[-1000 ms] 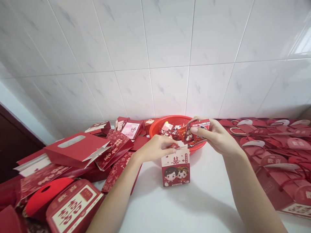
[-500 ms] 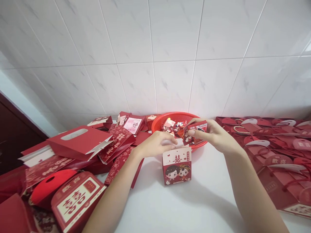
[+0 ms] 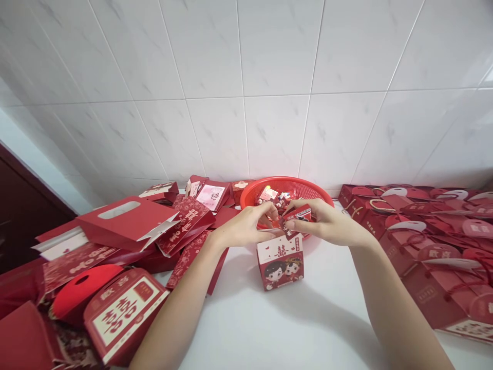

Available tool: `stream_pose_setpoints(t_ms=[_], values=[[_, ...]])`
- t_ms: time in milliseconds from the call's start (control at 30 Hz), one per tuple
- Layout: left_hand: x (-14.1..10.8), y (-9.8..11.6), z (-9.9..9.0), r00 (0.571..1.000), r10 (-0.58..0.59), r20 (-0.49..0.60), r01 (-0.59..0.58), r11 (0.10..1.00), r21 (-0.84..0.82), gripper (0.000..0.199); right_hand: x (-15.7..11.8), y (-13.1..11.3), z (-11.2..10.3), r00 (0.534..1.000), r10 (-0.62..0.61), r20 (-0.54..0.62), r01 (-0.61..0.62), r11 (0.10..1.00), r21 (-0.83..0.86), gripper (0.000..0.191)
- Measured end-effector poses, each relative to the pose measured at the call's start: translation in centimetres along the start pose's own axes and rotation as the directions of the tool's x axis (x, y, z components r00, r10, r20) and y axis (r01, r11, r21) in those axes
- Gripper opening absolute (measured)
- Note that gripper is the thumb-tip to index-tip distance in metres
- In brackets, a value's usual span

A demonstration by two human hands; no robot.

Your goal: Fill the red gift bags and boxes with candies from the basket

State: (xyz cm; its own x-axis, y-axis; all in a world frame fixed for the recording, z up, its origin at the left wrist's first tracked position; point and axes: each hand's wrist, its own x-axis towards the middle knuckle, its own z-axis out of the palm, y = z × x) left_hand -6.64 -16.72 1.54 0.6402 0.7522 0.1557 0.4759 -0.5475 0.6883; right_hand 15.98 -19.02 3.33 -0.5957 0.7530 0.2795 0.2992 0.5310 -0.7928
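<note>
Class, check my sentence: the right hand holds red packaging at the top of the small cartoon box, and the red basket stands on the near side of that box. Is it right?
Not quite: the head view shows the red basket on the far side of the small cartoon box, toward the tiled wall. The right hand does hold red packaging at the box's top.

Your one view comes from the camera on your head, facing forward and down across the table (image 3: 246,329) toward the tiled wall (image 3: 277,56), which fills roughly the upper half. It looks over your forearms (image 3: 389,293), which enter large from the bottom edge, to your left hand (image 3: 248,224) and right hand (image 3: 333,223) just below mid-frame. It sits near yet sees wide, taking in red boxes (image 3: 125,314) on both sides, some cut off by the edges.
</note>
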Motion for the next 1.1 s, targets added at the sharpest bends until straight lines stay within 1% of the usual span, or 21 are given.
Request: stream_pose_setpoints(t_ms=[100, 167, 233, 367, 533, 633, 767, 900, 967, 1033, 1100], values=[[0.1, -0.3, 0.0, 0.998, 0.052, -0.047, -0.048, 0.996, 0.079, 0.016, 0.2, 0.1, 0.1, 1.0, -0.021, -0.02, 0.02, 0.998, -0.056, 0.024], [0.0, -0.4, 0.0, 0.997, 0.055, -0.055, -0.049, 0.992, 0.112, 0.014, 0.2, 0.2, 0.2, 0.999, -0.025, -0.043, 0.022, 0.997, -0.07, 0.021], [-0.1, -0.4, -0.1, 0.997, 0.037, -0.062, -0.03, 0.994, 0.103, 0.013, 0.2, 0.2, 0.1, 0.998, -0.022, -0.063, 0.018, 0.998, -0.052, 0.019], [-0.3, -0.3, -0.3, 0.997, -0.011, -0.072, 0.019, 0.995, 0.1, 0.02, -0.2, -0.1, -0.3, 0.998, 0.011, -0.057, -0.009, 0.999, 0.036, 0.024], [-0.3, -0.1, -0.3, 0.999, -0.006, -0.035, 0.009, 0.998, 0.063, 0.02, -0.4, -0.3, -0.5, 0.998, 0.038, -0.052, -0.032, 0.994, 0.106, 0.027], [-0.4, 0.0, -0.4, 0.999, -0.027, -0.038, 0.029, 0.999, 0.046, 0.024, -0.1, -0.2, -0.1, 0.997, 0.044, -0.056, -0.039, 0.994, 0.099, 0.027], [-0.5, 0.0, -0.5, 0.997, -0.07, -0.024, 0.072, 0.992, 0.107, 0.022, 0.5, 0.0, 0.5, 0.998, 0.015, -0.056, -0.012, 0.998, 0.061, 0.022], [-0.5, -0.1, -0.4, 0.999, -0.038, -0.011, 0.039, 0.993, 0.114, 0.023, 0.8, 0.3, 0.9, 0.999, -0.023, -0.023, 0.024, 0.999, 0.034, 0.021], [-0.5, -0.2, -0.4, 1.0, -0.029, -0.001, 0.029, 0.996, 0.088, 0.028, 0.8, 0.3, 1.0, 0.999, -0.005, -0.034, 0.006, 0.999, 0.05, 0.022], [-0.5, -0.2, -0.4, 0.999, -0.04, 0.01, 0.039, 0.997, 0.064, 0.034, 0.9, 0.4, 1.2, 0.997, 0.029, -0.075, -0.024, 0.997, 0.072, 0.023], [-0.5, -0.2, -0.5, 0.999, -0.052, 0.016, 0.051, 0.997, 0.055, 0.036, 1.0, 0.6, 1.3, 0.994, 0.049, -0.096, -0.042, 0.996, 0.077, 0.023]])
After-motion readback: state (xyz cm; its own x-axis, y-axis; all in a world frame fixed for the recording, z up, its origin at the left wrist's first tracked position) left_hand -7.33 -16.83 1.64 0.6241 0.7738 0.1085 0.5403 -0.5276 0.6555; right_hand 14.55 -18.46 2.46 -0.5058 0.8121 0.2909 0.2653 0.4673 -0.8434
